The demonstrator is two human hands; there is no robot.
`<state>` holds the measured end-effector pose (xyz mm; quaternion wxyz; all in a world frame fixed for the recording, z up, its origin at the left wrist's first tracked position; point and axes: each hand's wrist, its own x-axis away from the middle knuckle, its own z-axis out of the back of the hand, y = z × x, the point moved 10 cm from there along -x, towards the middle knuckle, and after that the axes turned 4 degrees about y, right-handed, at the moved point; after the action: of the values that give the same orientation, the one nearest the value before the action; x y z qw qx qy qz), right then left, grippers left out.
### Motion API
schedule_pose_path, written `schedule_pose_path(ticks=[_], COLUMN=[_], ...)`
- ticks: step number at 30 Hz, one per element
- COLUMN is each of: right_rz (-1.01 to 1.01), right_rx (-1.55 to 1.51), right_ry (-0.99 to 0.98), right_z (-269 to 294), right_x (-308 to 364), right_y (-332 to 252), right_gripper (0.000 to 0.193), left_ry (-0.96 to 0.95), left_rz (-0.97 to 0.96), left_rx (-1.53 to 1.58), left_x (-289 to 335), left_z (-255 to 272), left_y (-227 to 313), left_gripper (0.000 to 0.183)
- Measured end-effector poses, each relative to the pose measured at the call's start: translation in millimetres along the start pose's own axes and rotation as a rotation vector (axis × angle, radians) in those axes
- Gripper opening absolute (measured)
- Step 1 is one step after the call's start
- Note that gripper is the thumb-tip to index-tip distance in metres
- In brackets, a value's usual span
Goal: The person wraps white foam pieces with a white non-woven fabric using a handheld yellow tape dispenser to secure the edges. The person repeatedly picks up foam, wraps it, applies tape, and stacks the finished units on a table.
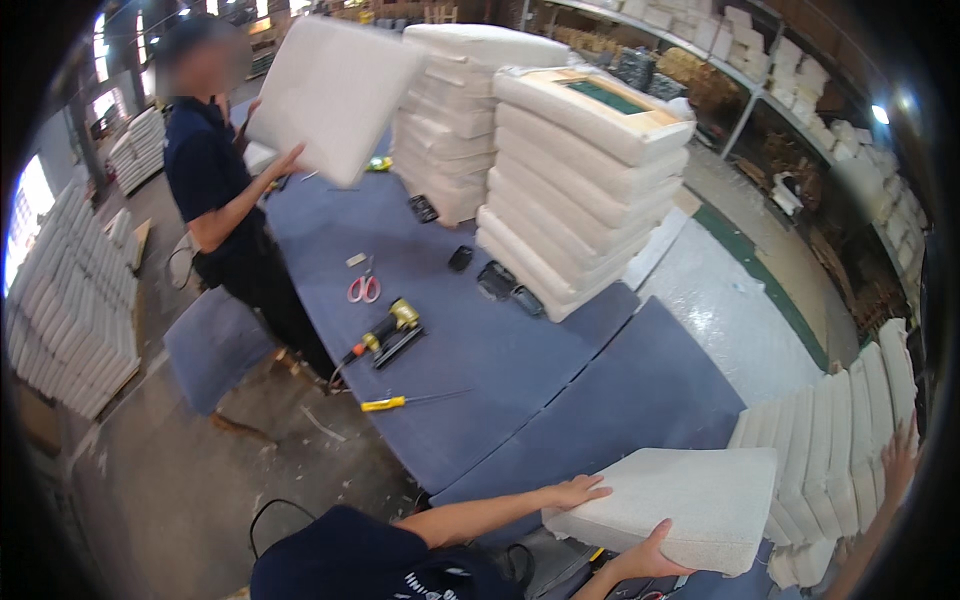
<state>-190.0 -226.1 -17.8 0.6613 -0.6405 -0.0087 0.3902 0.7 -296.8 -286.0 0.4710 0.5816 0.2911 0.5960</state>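
Both my hands hold a white upholstered seat (690,495) over the near end of the blue-covered table. My left hand (578,491) grips its left corner, fingers spread over the top. At the near edge my right hand (648,556) grips it with the thumb up along the side; its other fingers are partly hidden below. On the table beyond lie a yellow-handled screwdriver (385,404), a yellow and black staple gun (396,330) with a hose, and red-handled scissors (364,287).
Tall stacks of white seats (585,190) stand at the far end of the table (480,370), near small black parts (495,281). A co-worker (215,170) at far left lifts another seat (335,95). Another person's hand (900,458) touches the seat row (830,445) at right.
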Motion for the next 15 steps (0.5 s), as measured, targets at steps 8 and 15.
schedule_pose_path(ticks=[8,15], right_rz=[0.128,0.091], right_rx=[-0.069,-0.020], right_ry=[-0.064,-0.070], right_z=[-31,-30], right_x=[2,12], right_y=[5,4], right_gripper=[0.104,0.104], left_ry=[-0.276,-0.541], left_rz=[0.273,0.330], left_rx=[0.341,0.822], left_x=[-16,16], left_z=[-7,-37], left_y=[-46,-35], left_gripper=[0.103,0.097])
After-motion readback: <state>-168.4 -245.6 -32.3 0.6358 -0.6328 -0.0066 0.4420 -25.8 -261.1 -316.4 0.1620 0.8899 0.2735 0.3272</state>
